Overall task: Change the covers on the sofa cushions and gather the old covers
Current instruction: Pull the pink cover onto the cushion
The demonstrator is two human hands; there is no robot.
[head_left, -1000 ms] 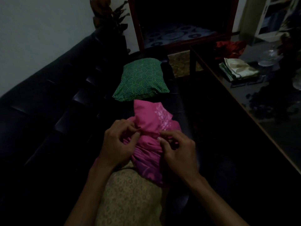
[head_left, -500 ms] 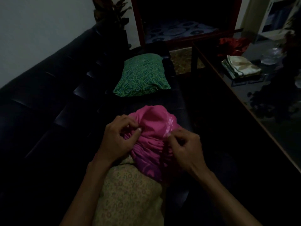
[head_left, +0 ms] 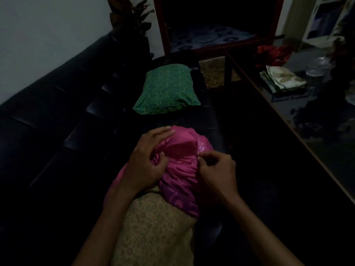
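Note:
A bunched pink cover (head_left: 182,166) sits over the far end of a beige patterned cushion (head_left: 153,231) that lies lengthwise in front of me on the black sofa (head_left: 57,121). My left hand (head_left: 146,162) grips the gathered pink fabric on its left side, thumb pressed into the folds and fingers spread over the top. On the right side my right hand (head_left: 217,169) pinches the cover's edge between thumb and curled fingers. Farther along the seat lies a green wave-patterned cushion (head_left: 167,89).
A dark glass-topped table (head_left: 299,120) runs along the right; on it lie folded cream-and-green covers (head_left: 282,79), a red cloth (head_left: 272,54) and a glass dish (head_left: 317,66). A dark plant (head_left: 130,18) stands behind the sofa's end.
The pink cover has been gathered up into a tighter bunch over the cushion's end. My left fingers have opened out over its top, and my right hand has shifted slightly right along the edge.

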